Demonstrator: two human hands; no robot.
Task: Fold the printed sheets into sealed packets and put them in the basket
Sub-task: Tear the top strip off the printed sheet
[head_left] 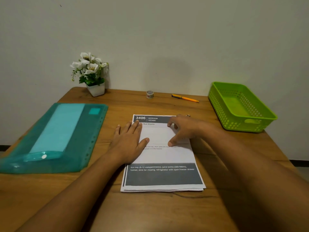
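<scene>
Sheets (163, 174) are pressed by the left hand (128, 141), fingers released; right hand (182, 129) is arched on them, grasp unclear. Basket (240, 106) is set right of sheets.

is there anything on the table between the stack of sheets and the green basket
Nothing visible does. Bare table lies between the printed sheets and the green basket; the pen and tape roll sit further back, off that path.

L hand (129, 141) flat, palm dn | R hand (182, 129) fingers arched, tips dn | forearms fwd
</scene>
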